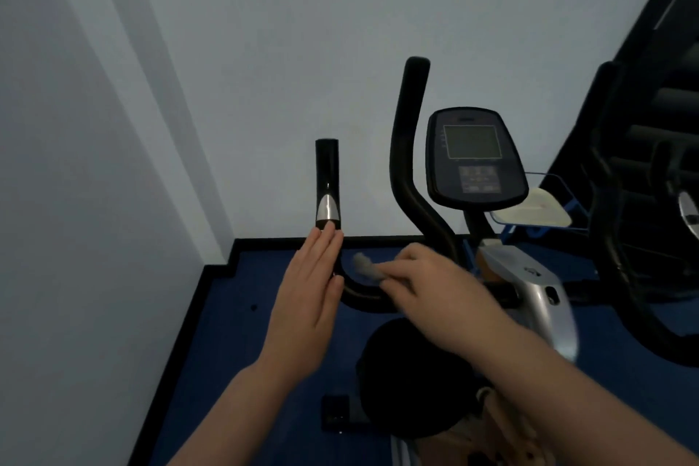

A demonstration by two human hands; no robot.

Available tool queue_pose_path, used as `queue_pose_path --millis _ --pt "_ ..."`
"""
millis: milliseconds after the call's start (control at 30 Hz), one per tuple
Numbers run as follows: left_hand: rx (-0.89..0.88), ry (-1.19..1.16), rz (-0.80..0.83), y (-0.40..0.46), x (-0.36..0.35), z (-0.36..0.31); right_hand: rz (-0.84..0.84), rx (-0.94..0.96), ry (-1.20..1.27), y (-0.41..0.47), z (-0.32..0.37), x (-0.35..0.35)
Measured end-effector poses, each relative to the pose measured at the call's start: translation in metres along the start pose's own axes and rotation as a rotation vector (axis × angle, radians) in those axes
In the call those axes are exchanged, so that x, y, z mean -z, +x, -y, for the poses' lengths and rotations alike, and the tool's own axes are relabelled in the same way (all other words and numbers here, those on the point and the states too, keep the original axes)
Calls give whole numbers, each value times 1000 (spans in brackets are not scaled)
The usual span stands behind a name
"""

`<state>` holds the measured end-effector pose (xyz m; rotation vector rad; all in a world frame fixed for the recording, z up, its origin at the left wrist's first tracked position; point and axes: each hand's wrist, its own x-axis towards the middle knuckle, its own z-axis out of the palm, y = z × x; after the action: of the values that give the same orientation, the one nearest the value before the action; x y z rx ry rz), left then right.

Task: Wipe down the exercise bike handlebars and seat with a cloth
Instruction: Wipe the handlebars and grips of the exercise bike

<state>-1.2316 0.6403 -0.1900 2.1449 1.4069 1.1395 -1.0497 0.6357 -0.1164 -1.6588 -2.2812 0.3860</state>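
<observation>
Wiping is under way at mid-frame: a small grey cloth [366,264] is pinched in the curled fingers of the right hand [431,287] and pressed against the low bend of the left handlebar [363,297]. The left hand [306,299] is laid flat against the upright part of that bar, fingers straight and together, tips just below the silver sensor plate [327,209] — nothing is gripped by it.

The cloth is judged light, soft and limp; it is best bunched between fingertips and thumb so that a pad of it, not a loose edge, is dragged along the tube. The handlebar looks rigid, round and glossy, so the cloth could slide off the curve unless it is wrapped partway round. The bike is probably heavy and steady, yet the flat left palm seems to serve as a brace.

A second handlebar [410,147] rises at centre right beside the console [472,157], which is likely more delicate and is better left unpressed. The seat [401,375] — dark, low in the frame beneath the right forearm — appears padded and broad; whether it has been wiped cannot be told.
</observation>
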Motion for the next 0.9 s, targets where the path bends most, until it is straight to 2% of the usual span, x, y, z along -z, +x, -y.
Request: queue_pose_path --millis 133,233,333,433,533,667,767,900 --pt "-9 -61 -13 5 0 4 -123 -60 -159 -12 15 -14" --pt "-44 -85 52 14 7 13 -109 -20 -96 -8 35 -27" --pt "-142 -45 150 28 21 28 -86 -196 -19 -4 24 -7" --pt "-248 -19 214 40 32 43 -153 -361 -192 -6 37 -10" --pt "-327 -34 258 52 36 54 -184 -338 -120 10 79 -36" --pt "-399 -92 314 67 42 68 -301 -534 37 11 80 -35" --pt "-457 -107 331 80 46 78 -375 -584 -61 15 94 -45" --pt "-480 -228 328 102 53 82 -492 -575 3 46 114 -57"
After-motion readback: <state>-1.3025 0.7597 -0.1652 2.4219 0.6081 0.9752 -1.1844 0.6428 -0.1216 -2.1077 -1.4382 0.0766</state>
